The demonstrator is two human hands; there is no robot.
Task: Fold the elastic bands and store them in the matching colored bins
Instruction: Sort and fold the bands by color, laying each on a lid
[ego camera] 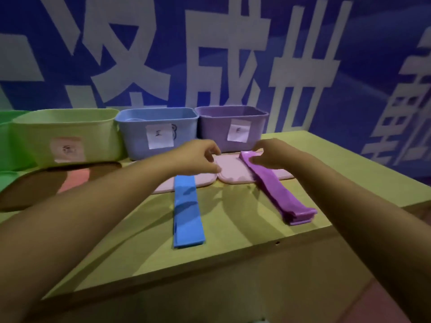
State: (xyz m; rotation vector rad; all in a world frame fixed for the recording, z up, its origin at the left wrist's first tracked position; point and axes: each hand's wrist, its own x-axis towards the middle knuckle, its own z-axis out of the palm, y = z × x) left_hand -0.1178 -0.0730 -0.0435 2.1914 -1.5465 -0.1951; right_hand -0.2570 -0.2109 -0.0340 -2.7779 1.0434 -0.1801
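Three bins [161,134] stand at 12 o'clock; two bands [187,213] lie before them, on the table [245,231].

Three bins lined up along the wall: one green bin [65,134], one blue bin [157,131], one purple bin [231,127], each carrying one paper label, so three labels in all. Two elastic bands flat on the table [233,248]: one blue band [187,215] and one purple band [277,192]. Two pink lids [229,171] side by side beneath the bands, plus two hands reaching in, one left hand [198,157] and one right hand [270,155].
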